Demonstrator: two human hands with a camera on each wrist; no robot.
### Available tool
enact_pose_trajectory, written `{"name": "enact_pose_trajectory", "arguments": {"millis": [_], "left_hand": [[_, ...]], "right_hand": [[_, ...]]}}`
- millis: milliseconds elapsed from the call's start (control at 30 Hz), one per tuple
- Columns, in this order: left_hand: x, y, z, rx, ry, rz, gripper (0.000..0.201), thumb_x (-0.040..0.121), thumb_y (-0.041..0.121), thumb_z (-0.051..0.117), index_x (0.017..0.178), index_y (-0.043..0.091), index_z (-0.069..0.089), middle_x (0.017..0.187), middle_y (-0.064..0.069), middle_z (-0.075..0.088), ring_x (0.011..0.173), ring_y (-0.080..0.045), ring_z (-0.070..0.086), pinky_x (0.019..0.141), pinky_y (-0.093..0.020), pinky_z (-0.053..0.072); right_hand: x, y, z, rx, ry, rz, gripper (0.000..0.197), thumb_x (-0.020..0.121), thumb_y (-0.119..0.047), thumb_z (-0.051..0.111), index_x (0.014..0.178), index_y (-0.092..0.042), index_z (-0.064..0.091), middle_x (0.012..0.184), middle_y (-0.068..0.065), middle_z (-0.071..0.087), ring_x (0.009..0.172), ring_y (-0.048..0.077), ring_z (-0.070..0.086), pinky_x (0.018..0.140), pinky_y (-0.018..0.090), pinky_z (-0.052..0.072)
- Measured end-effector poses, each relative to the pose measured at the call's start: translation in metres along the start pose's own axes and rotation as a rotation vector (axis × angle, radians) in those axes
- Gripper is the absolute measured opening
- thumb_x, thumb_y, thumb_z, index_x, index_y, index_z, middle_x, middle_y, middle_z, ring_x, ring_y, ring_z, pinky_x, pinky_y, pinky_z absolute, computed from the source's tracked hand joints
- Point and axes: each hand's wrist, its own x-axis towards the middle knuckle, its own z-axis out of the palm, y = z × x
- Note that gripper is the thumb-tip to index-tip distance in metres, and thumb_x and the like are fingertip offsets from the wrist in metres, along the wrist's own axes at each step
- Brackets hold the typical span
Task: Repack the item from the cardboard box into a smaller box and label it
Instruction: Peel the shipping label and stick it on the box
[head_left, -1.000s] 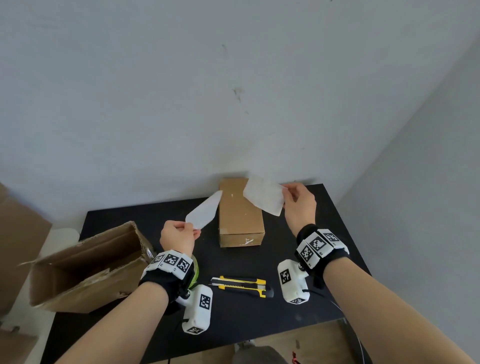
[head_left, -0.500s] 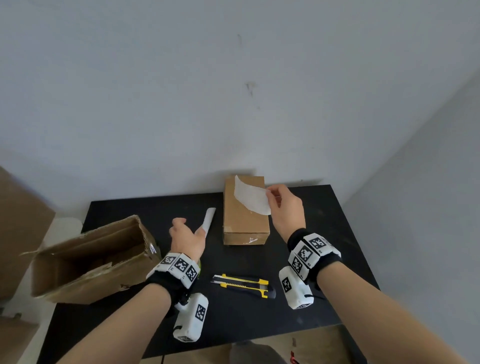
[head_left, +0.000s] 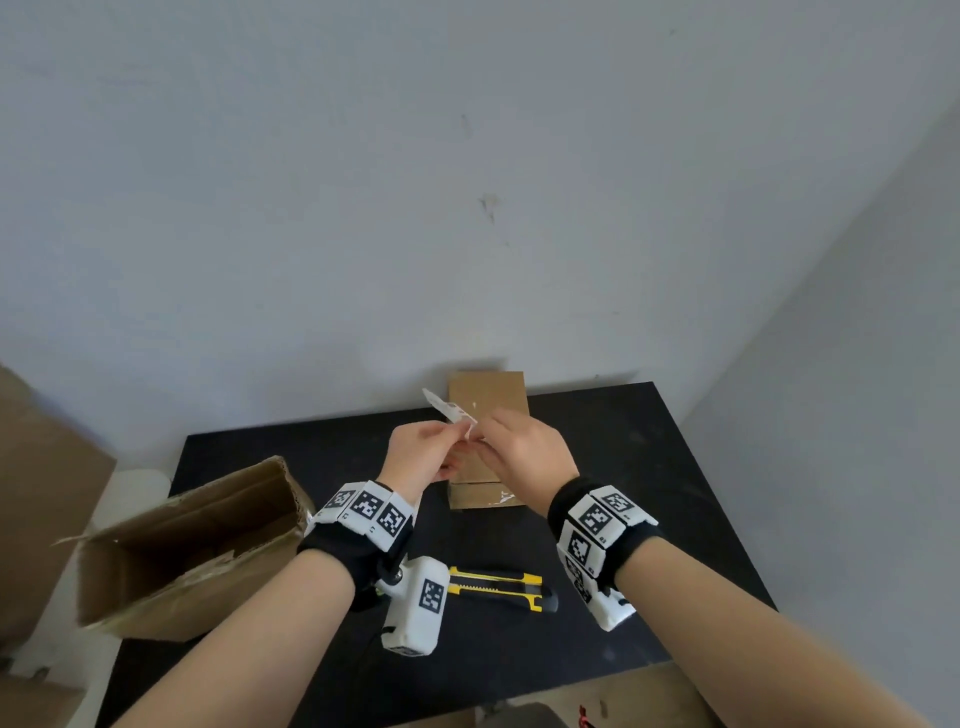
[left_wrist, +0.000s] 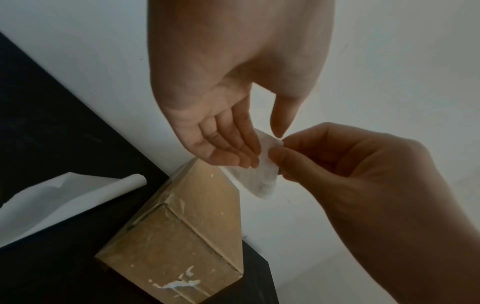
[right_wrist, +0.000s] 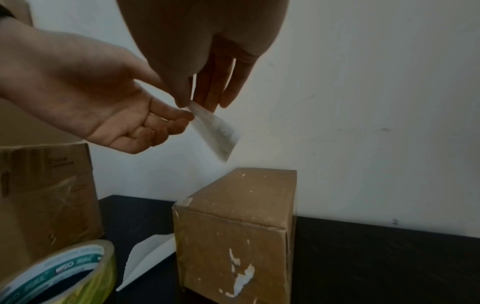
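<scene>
Label: small white paper label (head_left: 451, 413), which we hold above the small brown cardboard box (head_left: 488, 400).
Left hand (head_left: 422, 453): our fingers pinch its edge.
Right hand (head_left: 524, 451): our fingers pinch it too.

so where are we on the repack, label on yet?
Not yet. Done: small box is closed and taped, big box lies open on its side, backing sheet is peeled off and on the table. In hand: both hands, left and right, pinch the label above the small box. Left: stick it down.
</scene>
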Motion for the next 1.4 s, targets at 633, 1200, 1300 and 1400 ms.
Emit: {"name": "enact_pose_trajectory", "arguments": {"millis": [633,1200,1300,1400], "left_hand": [[0.039,-0.009,-0.003,0.203,-0.093,0.056,0.023,0.081,-0.007,0.065,0.099,0.007,0.063,0.099,-0.012,0.069,0.088,-0.019,0.068,0.072,-0.022,0.057],[0.068,-0.031,0.014,0.538,-0.098,0.081,0.016,0.08,0.008,0.071,0.095,0.011,0.066,0.089,-0.002,0.071,0.073,-0.01,0.068,0.076,-0.028,0.056],[0.069,-0.034,0.018,0.596,-0.063,0.076,0.017,0.079,0.011,0.072,0.095,0.012,0.066,0.09,-0.001,0.07,0.073,-0.011,0.067,0.075,-0.029,0.055],[0.071,-0.035,0.021,0.652,-0.037,0.068,0.016,0.077,0.015,0.074,0.091,0.015,0.067,0.089,0.0,0.07,0.078,-0.014,0.067,0.078,-0.034,0.055]], "right_hand": [[-0.002,0.046,0.019,0.622,-0.141,0.869,0.028,0.084,-0.023,0.068,0.108,-0.016,0.056,0.099,0.002,0.067,0.089,0.012,0.062,0.079,0.024,0.05],[-0.011,0.07,0.045,0.583,-0.187,1.01,0.026,0.078,-0.017,0.074,0.094,-0.019,0.053,0.081,0.002,0.068,0.074,0.013,0.067,0.071,0.028,0.055],[-0.009,0.068,0.044,0.535,-0.208,1.007,0.028,0.078,-0.017,0.074,0.094,-0.019,0.051,0.082,0.001,0.067,0.078,0.013,0.065,0.074,0.029,0.055],[-0.007,0.067,0.04,0.518,-0.221,0.992,0.028,0.078,-0.014,0.073,0.093,-0.017,0.05,0.077,-0.002,0.063,0.074,0.011,0.063,0.069,0.024,0.052]]}}
